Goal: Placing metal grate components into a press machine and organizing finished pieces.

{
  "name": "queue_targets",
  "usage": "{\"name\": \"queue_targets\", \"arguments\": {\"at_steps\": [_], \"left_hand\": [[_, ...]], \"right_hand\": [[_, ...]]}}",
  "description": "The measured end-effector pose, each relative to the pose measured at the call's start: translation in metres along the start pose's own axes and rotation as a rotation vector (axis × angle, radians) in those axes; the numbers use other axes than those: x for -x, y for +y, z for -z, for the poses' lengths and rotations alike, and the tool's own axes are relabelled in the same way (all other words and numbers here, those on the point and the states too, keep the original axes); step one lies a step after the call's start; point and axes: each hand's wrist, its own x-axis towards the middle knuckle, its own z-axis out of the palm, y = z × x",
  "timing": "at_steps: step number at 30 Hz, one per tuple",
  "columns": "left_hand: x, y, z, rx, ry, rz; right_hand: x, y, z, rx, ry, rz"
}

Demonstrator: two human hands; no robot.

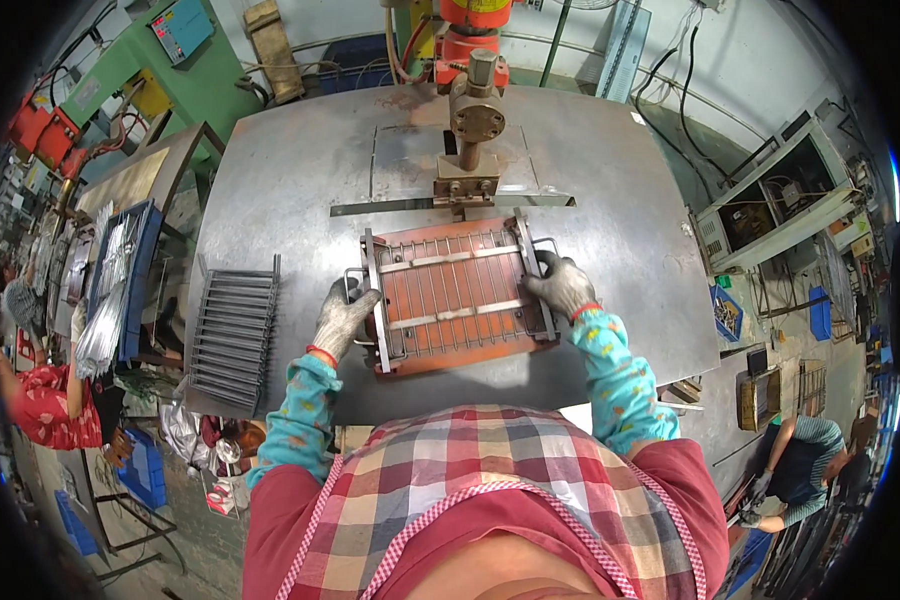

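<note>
A reddish-brown rectangular fixture plate (pixel 448 355) lies slightly tilted on the steel table, with a metal wire rack (pixel 457 282) of thin parallel rods across it. Two flat bars cross the rods, and thicker bars run along both short sides. My left hand (pixel 344 312), in a grey-white work glove, grips the left end of the fixture, its fingers by a bent wire handle. My gloved right hand (pixel 563 283) is closed on the right end in the same way, thumb over the side bar. Just beyond the fixture stands the lower head of a welding machine (pixel 467 185).
A stack of finished-looking wire racks (pixel 232 335) sits on the table (pixel 630 200) at left. Further left, a blue bin (pixel 140 290) holds metal rods. A slot crosses the table under the machine head. Other people work at far left and far right.
</note>
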Motion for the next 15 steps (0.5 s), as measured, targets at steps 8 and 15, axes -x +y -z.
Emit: {"name": "queue_targets", "arguments": {"at_steps": [8,15], "left_hand": [[-0.029,0.066,-0.016,-0.483,0.161,-0.251],[-0.048,0.076,-0.03,-1.14,0.192,-0.345]], "right_hand": [[0.062,0.038,0.026,-1.128,0.259,0.116],[0.126,0.125,0.119,-1.157,0.796,0.009]]}}
